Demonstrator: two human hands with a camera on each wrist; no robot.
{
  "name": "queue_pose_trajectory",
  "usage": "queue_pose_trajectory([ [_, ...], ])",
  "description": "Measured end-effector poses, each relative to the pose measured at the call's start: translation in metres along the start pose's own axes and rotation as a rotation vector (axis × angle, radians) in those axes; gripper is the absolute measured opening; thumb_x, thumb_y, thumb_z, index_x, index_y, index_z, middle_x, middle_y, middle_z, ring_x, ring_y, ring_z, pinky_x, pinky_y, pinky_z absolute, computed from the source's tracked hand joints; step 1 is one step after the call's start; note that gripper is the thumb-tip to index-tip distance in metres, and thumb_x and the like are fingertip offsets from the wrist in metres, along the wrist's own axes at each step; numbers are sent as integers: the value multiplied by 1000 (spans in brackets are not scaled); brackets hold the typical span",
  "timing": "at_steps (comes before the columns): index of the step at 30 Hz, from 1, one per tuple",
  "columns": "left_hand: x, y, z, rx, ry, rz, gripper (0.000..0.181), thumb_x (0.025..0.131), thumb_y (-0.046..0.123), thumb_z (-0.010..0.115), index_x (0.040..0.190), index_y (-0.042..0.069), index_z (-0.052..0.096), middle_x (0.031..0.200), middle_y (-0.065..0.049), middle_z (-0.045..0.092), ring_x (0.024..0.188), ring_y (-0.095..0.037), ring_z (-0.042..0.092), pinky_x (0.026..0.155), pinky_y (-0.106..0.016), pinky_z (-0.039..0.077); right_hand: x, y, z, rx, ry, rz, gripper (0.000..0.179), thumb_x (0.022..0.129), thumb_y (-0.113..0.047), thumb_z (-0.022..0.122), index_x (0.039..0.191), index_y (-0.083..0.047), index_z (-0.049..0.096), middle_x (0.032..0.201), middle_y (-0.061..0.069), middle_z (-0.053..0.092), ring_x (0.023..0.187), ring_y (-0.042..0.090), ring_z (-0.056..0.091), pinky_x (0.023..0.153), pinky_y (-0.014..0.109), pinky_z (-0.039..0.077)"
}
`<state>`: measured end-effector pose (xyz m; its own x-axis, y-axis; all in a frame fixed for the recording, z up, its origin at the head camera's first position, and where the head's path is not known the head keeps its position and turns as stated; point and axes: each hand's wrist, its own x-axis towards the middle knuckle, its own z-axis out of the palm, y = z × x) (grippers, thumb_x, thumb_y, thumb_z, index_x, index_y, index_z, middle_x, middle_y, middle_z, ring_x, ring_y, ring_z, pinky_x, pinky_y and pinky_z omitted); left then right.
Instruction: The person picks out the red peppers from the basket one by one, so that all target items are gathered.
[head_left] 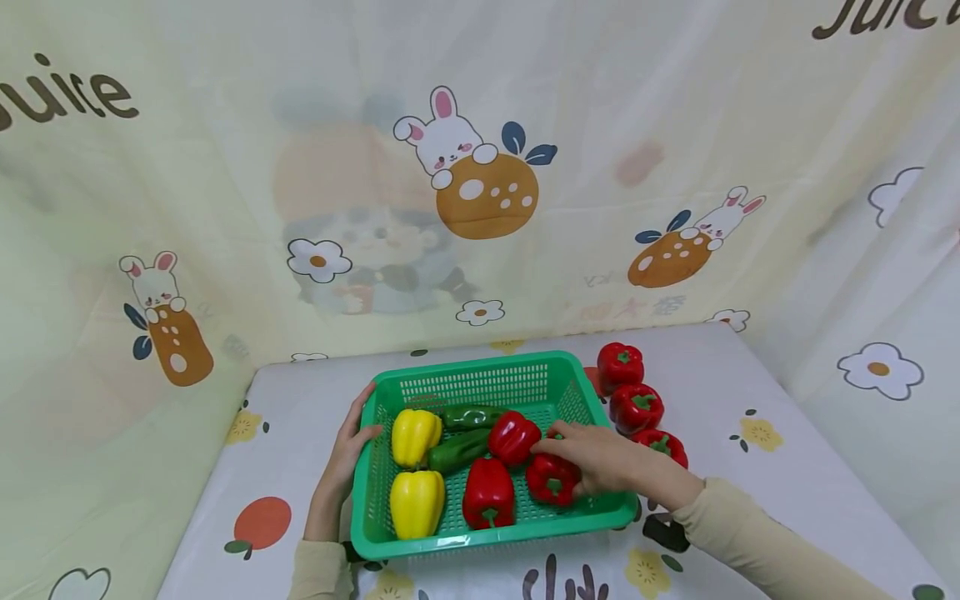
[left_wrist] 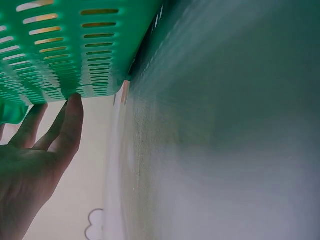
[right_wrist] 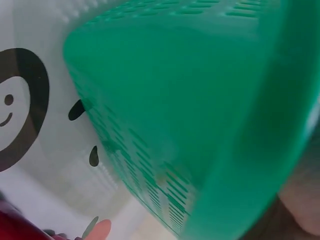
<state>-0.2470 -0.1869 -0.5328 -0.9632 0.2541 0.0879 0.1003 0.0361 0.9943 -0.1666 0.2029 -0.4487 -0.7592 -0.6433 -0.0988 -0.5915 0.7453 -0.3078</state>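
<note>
A green plastic basket (head_left: pixel 491 546) with slotted walls stands on the table. My left hand (head_left: pixel 345 454) holds its left side, thumb over the rim; in the left wrist view its fingers (left_wrist: pixel 75 122) touch the outer wall. Inside the basket, my right hand (head_left: pixel 600 457) grips a red bell pepper (head_left: pixel 552 482) near the right end. Beside that pepper are another red bell pepper (head_left: pixel 514 438) and a third (head_left: pixel 488 493). Two yellow bell peppers (head_left: pixel 417 504) lie at the left, with two long dark green vegetables (head_left: pixel 459 451) between. The basket wall (right_wrist: pixel 165 100) hides most of the right hand in the right wrist view.
Right of the basket, three red bell peppers (head_left: pixel 636 408) stand in a row, the nearest partly behind my right forearm. A printed cloth (head_left: pixel 720 500) covers the table. Printed curtains (head_left: pixel 570 275) hang behind and at both sides.
</note>
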Motion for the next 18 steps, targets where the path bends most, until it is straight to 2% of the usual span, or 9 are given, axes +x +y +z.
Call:
queue_pose_trajectory([
  [7, 1, -1, 1, -4, -5, 5, 66, 98, 7, 46, 158, 21, 22, 162, -11, 18, 136, -35, 30, 104, -52, 34, -2, -1, -9, 122, -38, 78, 70, 71, -28, 88, 134, -17, 59, 119, -3, 56, 104, 18, 54, 78, 35, 54],
  [12, 0, 0, 1, 0, -1, -6, 66, 98, 8, 46, 158, 23, 23, 163, -10, 17, 137, -36, 29, 104, -55, 34, -5, 2, -11, 178, -8, 95, 72, 73, -35, 87, 134, -14, 58, 124, -1, 55, 109, 22, 55, 81, 38, 55],
  [14, -1, 0, 1, 9, 3, -6, 66, 98, 7, 46, 158, 22, 23, 162, -10, 17, 136, -36, 30, 102, -52, 36, -5, 4, -11, 202, 20, 91, 72, 73, -38, 86, 134, -12, 57, 126, 1, 54, 110, 24, 56, 81, 38, 55],
  [18, -1, 0, 0, 17, -1, 8, 65, 98, 6, 44, 158, 20, 22, 162, -12, 18, 133, -36, 32, 96, -39, 42, -9, 9, -14, 257, 81, 96, 72, 74, -43, 84, 133, -12, 57, 128, 1, 55, 111, 22, 56, 79, 36, 56],
])
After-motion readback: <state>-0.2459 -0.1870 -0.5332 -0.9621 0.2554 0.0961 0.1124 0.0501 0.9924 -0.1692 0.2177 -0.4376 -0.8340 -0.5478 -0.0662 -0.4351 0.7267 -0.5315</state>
